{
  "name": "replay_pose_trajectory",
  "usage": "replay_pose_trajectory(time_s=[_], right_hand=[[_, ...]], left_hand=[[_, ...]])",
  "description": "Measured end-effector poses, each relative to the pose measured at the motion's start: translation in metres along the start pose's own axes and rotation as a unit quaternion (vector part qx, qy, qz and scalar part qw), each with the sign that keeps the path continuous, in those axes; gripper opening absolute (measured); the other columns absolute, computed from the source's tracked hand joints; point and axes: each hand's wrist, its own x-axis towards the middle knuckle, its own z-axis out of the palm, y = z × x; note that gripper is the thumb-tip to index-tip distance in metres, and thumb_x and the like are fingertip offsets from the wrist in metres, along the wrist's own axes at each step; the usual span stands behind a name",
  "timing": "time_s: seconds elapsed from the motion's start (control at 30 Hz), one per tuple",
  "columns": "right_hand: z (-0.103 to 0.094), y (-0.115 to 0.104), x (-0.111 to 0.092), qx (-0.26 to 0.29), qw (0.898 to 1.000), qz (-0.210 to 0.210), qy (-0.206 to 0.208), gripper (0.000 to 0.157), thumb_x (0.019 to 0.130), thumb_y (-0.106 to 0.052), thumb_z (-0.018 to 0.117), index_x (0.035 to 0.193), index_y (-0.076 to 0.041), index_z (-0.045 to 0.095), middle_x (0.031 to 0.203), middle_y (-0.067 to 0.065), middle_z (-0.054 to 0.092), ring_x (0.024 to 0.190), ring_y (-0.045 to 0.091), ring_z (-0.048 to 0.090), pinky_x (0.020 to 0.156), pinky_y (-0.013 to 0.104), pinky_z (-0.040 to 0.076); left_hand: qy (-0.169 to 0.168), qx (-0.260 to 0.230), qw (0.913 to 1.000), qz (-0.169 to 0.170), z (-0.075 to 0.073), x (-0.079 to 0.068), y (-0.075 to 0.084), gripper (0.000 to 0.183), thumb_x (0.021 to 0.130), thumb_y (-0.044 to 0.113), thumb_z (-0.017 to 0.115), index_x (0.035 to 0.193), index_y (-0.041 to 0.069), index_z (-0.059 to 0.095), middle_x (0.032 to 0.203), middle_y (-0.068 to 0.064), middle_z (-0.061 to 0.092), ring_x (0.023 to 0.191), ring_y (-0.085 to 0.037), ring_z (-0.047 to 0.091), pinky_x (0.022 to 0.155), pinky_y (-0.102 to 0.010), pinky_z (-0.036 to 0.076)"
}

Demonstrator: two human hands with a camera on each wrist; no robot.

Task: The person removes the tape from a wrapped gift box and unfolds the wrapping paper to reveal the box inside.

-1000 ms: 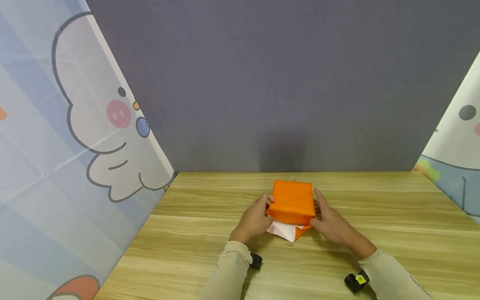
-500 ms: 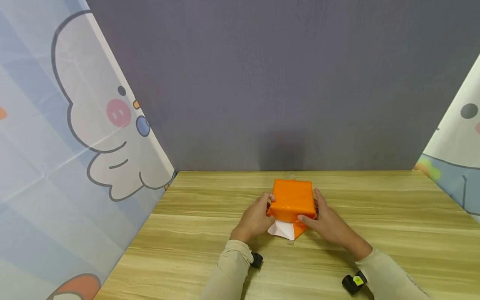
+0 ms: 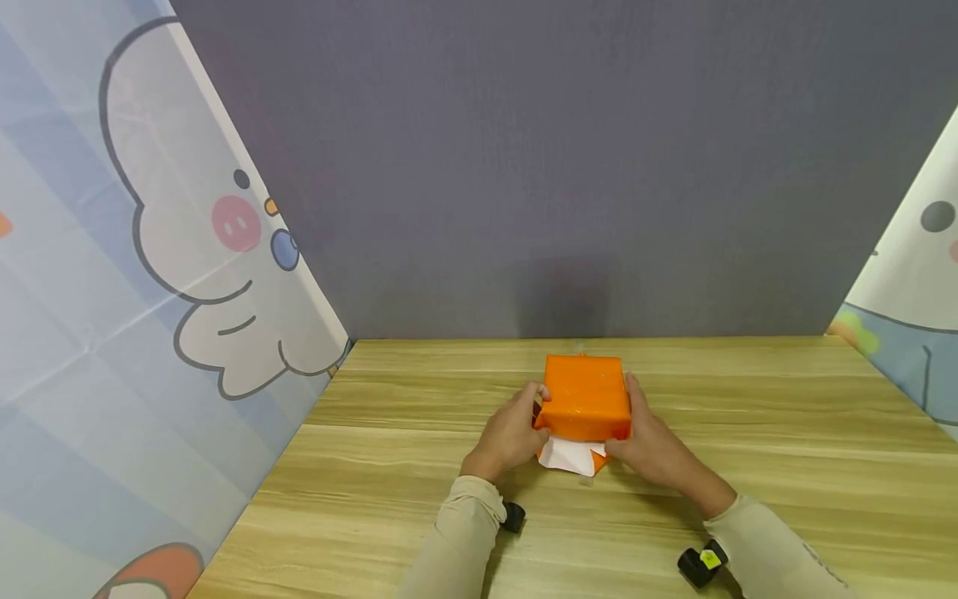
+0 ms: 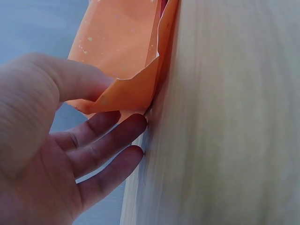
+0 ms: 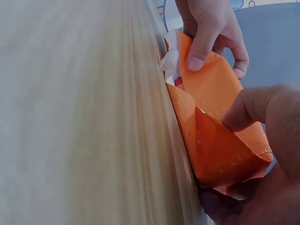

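Note:
A box wrapped in orange paper (image 3: 586,398) lies on the wooden table with its near side unfinished, a paper flap (image 3: 566,455) spreading out white side up. At the box's left side, my left hand (image 3: 511,436) grips it, thumb on the front corner. In the left wrist view, that thumb presses into a folded paper edge (image 4: 136,77) while several fingers extend below. My right hand (image 3: 656,441) holds the right front corner, thumb on a paper fold (image 5: 218,140) in the right wrist view; its other fingers are partly hidden behind the box. A bit of red shows inside the wrapping.
The wooden table (image 3: 359,499) meets a grey panel (image 3: 569,166) just behind the box. Cartoon-printed curtains (image 3: 187,166) hang at both sides. Black wrist devices (image 3: 702,566) sit under the sleeves, close to the tabletop.
My right thumb has slid left along the front flap, then back to the right corner. More of the flap's white inside shows than half a second ago. My left hand stays nearly still.

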Motion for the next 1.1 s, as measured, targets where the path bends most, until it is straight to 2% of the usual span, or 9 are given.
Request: replay_pose_trajectory(time_s=[0.33, 0.47, 0.57, 0.73, 0.83, 0.93, 1.1], right_hand=[[-0.004, -0.002, -0.003, 0.012, 0.999, -0.022, -0.027, 0.115, 0.072, 0.003, 0.066, 0.156, 0.002, -0.012, 0.145, 0.038, 0.036, 0.110, 0.033, 0.053, 0.097, 0.054, 0.040], [-0.006, -0.001, -0.003, 0.013, 0.999, -0.034, -0.036, 0.113, 0.072, 0.007, 0.064, 0.156, 0.003, -0.011, 0.147, 0.038, 0.035, 0.119, 0.038, 0.052, 0.102, 0.059, 0.036], [-0.007, 0.002, -0.003, 0.005, 0.998, -0.042, -0.040, 0.110, 0.073, 0.007, 0.062, 0.156, 0.004, -0.010, 0.148, 0.038, 0.032, 0.123, 0.040, 0.049, 0.103, 0.061, 0.034], [-0.007, 0.004, -0.004, -0.013, 0.998, -0.038, -0.045, 0.106, 0.076, 0.004, 0.063, 0.157, 0.003, -0.005, 0.148, 0.038, 0.035, 0.121, 0.038, 0.051, 0.102, 0.059, 0.036], [-0.009, 0.005, -0.004, -0.019, 0.998, -0.035, -0.048, 0.102, 0.079, 0.001, 0.064, 0.157, 0.003, -0.002, 0.145, 0.038, 0.038, 0.116, 0.034, 0.054, 0.099, 0.056, 0.039], [-0.010, 0.005, -0.003, -0.028, 0.998, -0.039, -0.044, 0.098, 0.082, -0.001, 0.064, 0.157, 0.003, 0.002, 0.143, 0.036, 0.042, 0.109, 0.030, 0.056, 0.095, 0.052, 0.043], [-0.012, 0.007, -0.003, -0.043, 0.997, -0.056, -0.028, 0.090, 0.086, -0.002, 0.064, 0.157, 0.005, 0.009, 0.144, 0.035, 0.043, 0.116, 0.033, 0.056, 0.099, 0.055, 0.042]], left_hand=[[-0.004, -0.004, 1.0000, -0.002, 0.000, 0.000, 0.001, 0.042, 0.090, 0.009, 0.072, 0.119, 0.025, 0.047, 0.098, 0.006, 0.059, 0.082, -0.010, 0.057, 0.068, -0.028, 0.047], [-0.004, -0.005, 1.0000, 0.000, 0.000, 0.000, 0.000, 0.041, 0.090, 0.009, 0.072, 0.119, 0.024, 0.047, 0.097, 0.006, 0.059, 0.082, -0.010, 0.057, 0.068, -0.028, 0.047], [-0.004, -0.004, 1.0000, -0.003, 0.000, -0.001, 0.000, 0.041, 0.090, 0.009, 0.072, 0.119, 0.025, 0.047, 0.097, 0.006, 0.059, 0.081, -0.010, 0.056, 0.067, -0.028, 0.046], [-0.004, -0.008, 0.9999, -0.010, 0.000, -0.002, 0.000, 0.041, 0.090, 0.010, 0.072, 0.119, 0.025, 0.047, 0.096, 0.007, 0.058, 0.080, -0.010, 0.055, 0.065, -0.028, 0.046], [-0.004, -0.016, 0.9997, -0.015, 0.001, -0.002, 0.000, 0.041, 0.089, 0.015, 0.075, 0.117, 0.026, 0.047, 0.098, 0.007, 0.058, 0.082, -0.010, 0.057, 0.068, -0.029, 0.047], [-0.005, -0.022, 0.9995, -0.023, 0.002, -0.002, 0.000, 0.043, 0.088, 0.026, 0.079, 0.116, 0.028, 0.046, 0.107, 0.007, 0.057, 0.090, -0.009, 0.059, 0.074, -0.030, 0.048], [0.002, -0.021, 0.9992, -0.034, 0.002, -0.002, 0.004, 0.046, 0.086, 0.044, 0.078, 0.116, 0.028, 0.047, 0.118, 0.006, 0.050, 0.097, -0.009, 0.060, 0.081, -0.033, 0.047]])
